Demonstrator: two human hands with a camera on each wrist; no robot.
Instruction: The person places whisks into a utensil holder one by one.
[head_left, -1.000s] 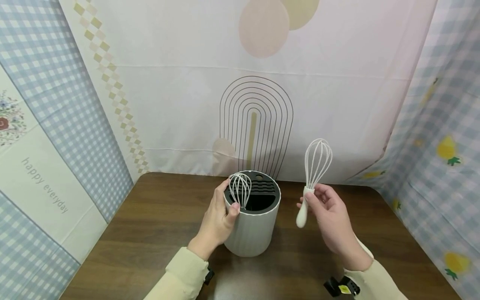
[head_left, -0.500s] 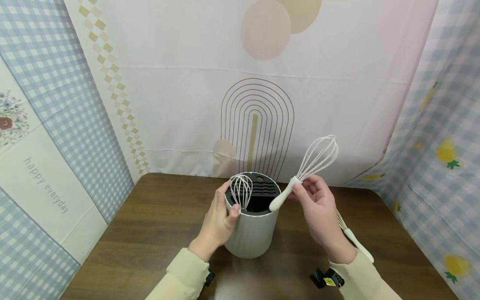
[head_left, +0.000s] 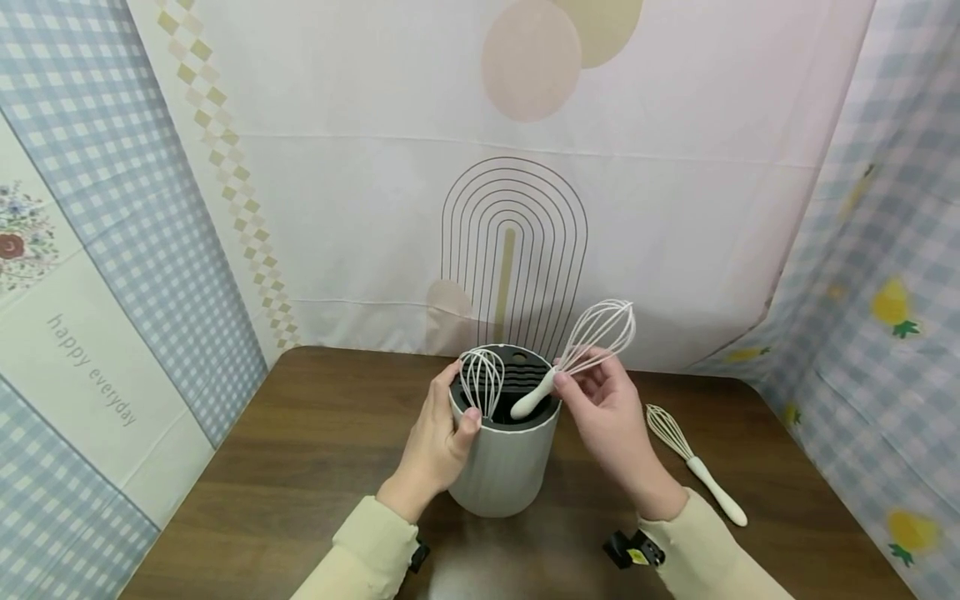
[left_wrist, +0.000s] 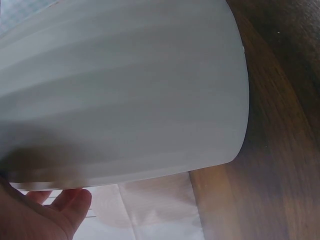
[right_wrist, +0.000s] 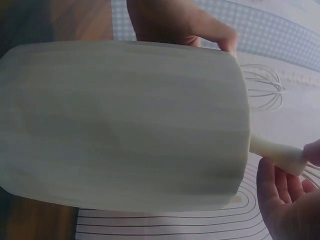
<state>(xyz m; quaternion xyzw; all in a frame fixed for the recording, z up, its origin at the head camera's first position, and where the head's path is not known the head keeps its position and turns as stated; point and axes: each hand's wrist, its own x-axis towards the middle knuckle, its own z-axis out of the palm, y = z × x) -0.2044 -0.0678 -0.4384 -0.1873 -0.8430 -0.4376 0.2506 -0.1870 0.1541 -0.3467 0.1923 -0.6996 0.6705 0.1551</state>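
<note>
A pale ribbed utensil holder (head_left: 504,467) with a black slotted insert stands on the brown table (head_left: 300,467). My left hand (head_left: 438,442) grips its left side, thumb on the rim. One white whisk (head_left: 481,379) stands in the holder, wires up. My right hand (head_left: 603,408) pinches a second white whisk (head_left: 577,350) where handle meets wires, tilted with its handle end over the holder's opening. The right wrist view shows the holder (right_wrist: 125,125), that whisk's handle (right_wrist: 277,152) and the standing whisk (right_wrist: 262,92). In the left wrist view the holder's wall (left_wrist: 125,90) fills the frame.
A third whisk (head_left: 693,462) lies flat on the table to the right of my right hand. Patterned cloth walls (head_left: 510,167) close in the table at the back and both sides.
My right hand has carried the whisk leftward and tipped it, so its handle now points down at the holder's opening. The third whisk has come into view. My left hand has not moved.
</note>
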